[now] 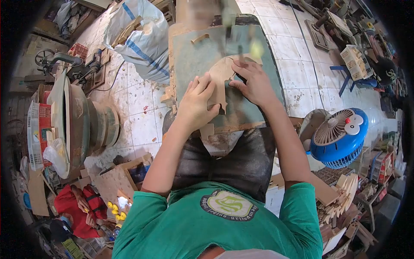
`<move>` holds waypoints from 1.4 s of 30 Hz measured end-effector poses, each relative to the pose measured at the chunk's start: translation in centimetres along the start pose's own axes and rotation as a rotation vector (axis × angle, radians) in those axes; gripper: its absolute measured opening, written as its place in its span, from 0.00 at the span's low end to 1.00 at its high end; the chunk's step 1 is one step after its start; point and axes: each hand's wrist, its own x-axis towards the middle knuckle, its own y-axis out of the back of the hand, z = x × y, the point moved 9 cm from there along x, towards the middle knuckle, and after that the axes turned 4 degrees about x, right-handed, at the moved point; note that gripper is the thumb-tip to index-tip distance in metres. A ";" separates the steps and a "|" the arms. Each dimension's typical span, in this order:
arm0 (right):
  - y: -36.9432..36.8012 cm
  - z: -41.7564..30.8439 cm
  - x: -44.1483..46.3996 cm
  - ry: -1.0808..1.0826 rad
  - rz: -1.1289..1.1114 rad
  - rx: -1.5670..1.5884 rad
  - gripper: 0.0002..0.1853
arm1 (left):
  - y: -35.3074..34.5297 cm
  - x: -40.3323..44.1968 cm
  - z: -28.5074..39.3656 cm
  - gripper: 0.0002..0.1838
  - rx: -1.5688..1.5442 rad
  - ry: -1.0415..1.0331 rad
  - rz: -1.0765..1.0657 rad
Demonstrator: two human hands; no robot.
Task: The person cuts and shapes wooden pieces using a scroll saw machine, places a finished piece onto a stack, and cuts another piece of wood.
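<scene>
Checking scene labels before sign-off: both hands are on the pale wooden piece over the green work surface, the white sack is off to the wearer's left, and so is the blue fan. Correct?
Not quite: the blue fan is off to the wearer's right, as the head view shows. The rest stands: both hands on the wooden piece, white sack to the left.

Blue fan (339,137) — with a white-eyed face ornament — at right. White woven sack (142,47), blue-striped, holding wood scraps. Person in red (79,209) — beside small yellow objects (115,211) — lower left.
</scene>
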 end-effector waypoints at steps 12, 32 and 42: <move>0.1 0.0 0.4 -0.019 -0.016 0.008 0.29 | 0.0 0.3 -0.3 0.39 0.007 -0.001 0.013; -0.3 0.6 0.9 -0.009 -0.016 -0.006 0.30 | -0.1 1.0 -0.5 0.40 0.023 -0.010 0.036; 0.0 0.7 1.4 -0.032 -0.035 0.023 0.32 | 0.0 1.4 -0.3 0.40 0.026 -0.025 0.049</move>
